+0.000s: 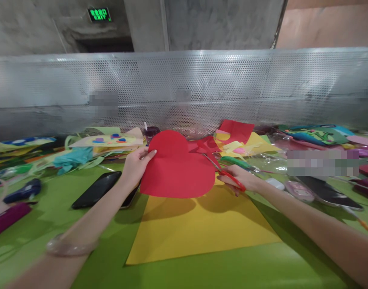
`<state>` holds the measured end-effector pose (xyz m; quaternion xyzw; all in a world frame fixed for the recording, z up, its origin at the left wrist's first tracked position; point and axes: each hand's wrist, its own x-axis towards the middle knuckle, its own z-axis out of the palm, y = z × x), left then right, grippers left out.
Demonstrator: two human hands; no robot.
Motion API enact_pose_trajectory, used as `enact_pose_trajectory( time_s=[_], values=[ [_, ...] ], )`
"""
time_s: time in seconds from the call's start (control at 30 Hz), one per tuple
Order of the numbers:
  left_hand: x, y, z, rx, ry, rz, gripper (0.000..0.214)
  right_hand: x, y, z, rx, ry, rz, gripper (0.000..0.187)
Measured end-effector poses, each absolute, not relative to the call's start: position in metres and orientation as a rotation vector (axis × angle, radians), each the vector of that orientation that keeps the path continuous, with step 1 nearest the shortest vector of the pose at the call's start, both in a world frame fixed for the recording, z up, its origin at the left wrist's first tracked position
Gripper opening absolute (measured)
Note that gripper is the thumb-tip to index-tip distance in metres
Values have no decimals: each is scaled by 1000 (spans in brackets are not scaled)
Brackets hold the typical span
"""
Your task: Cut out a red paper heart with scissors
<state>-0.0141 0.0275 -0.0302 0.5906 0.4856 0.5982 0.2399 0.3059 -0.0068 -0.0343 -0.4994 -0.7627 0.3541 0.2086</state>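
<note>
Red paper point(178, 174) hangs at the centre of our view, raised over a yellow sheet point(208, 224) that spreads toward six o'clock on the green bench point(99, 249). Our left hand point(137, 166) pinches its edge near ten o'clock, thumb on the near face; the fingers of our right hand point(236, 176) wrap the scissors point(224, 174) at three o'clock, blades just beside the paper. We judge it light, springy and easily creased or torn; a flat, gentle pinch near the rim, clear of the blades, should suit.
</note>
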Motion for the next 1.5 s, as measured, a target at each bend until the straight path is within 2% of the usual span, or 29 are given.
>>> enact_pose_trajectory(
  time_s=[0.37, 0.67, 0.93, 1.13, 1.5],
  values=[
    [-17, 28, -26, 1564, 1244, 1608, 33, 304, -11, -28, -1349, -2209, 946, 34],
    [-17, 28, -26, 1588, 1259, 1580, 29, 303, -12, -25, -1383, -2301, 786, 37],
    [-14, 26, -27, 1611, 1283, 1543, 28, 306, -11, -27, -1347, -2209, 974, 34],
    [-14, 27, -29, 1621, 1244, 1527, 28, 305, -11, -24, -1335, -2251, 1028, 28],
    [-13, 27, -29, 1606, 1235, 1525, 27, 304, -13, -25, -1335, -2234, 1067, 27]
  ],
)
